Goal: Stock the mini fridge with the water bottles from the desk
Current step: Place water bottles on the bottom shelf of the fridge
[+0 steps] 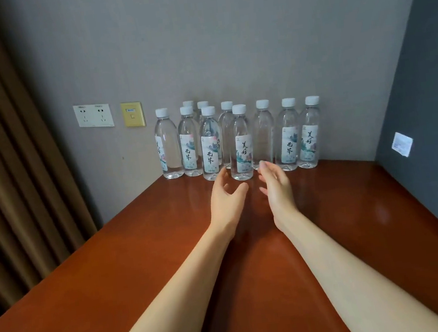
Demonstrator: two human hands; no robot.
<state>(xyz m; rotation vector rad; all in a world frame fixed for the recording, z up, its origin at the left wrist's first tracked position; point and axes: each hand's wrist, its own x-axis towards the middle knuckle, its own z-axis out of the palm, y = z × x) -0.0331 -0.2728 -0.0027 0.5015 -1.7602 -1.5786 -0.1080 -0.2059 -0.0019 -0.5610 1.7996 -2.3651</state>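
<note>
Against the wall (225, 42) on the bench (109, 265), ten water bottles (288, 136) stand; left hand (225, 199) and right hand (277, 187), spread and empty, flank the front bottle (242, 146). Stocking looks unstarted; mini fridge unseen.

clear white-capped water bottles (240, 143) upright, clustered at desk's (115, 273) far edge

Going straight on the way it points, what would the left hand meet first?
Probably the front water bottle, just ahead between the left hand thumb and fingers; its fingertips might brush the neighbouring bottle first, as depth is unclear.
</note>
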